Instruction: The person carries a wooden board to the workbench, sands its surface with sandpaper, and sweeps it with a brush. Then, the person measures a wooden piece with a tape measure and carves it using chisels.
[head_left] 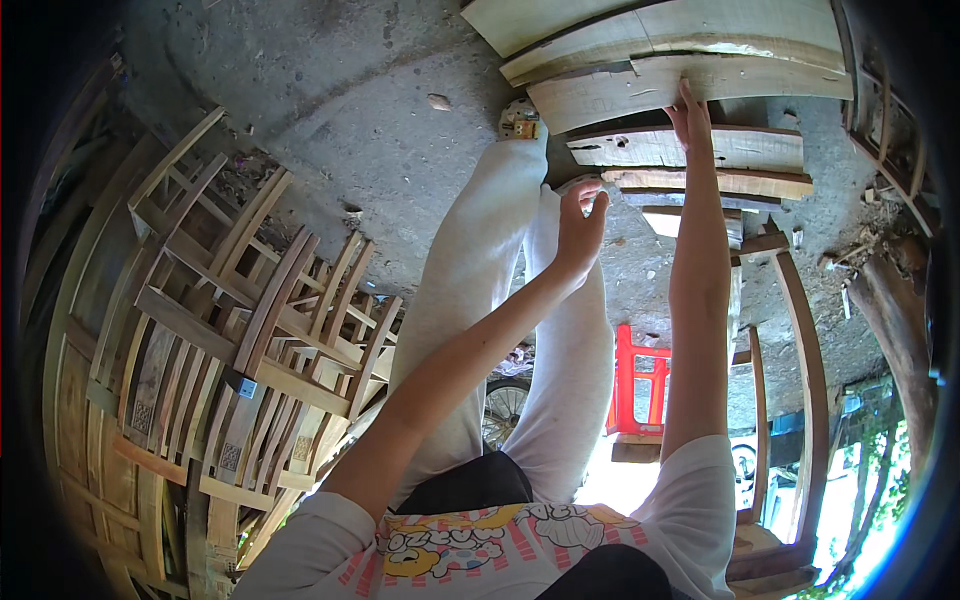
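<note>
My right hand (690, 120) reaches far forward to the near edge of a pale wooden board (600, 95). Its fingers lie over the board's face and the thumb is at the edge. My left hand (582, 225) hovers in front of my leg, its fingers loosely curled with the thumb apart; I see nothing held in it. Beyond the gripped board lie other long planks (740, 30), side by side. Closer to me, a shorter board with dark holes (700, 148) and a narrow strip of wood (710, 181) rest below it.
Stacked wooden chair frames (250, 340) crowd the left side. A red plastic stool (640, 380) and a wooden frame (800, 380) stand at the right. A log (895, 340) lies farther right. Small debris (438, 102) dots the grey concrete floor (330, 90).
</note>
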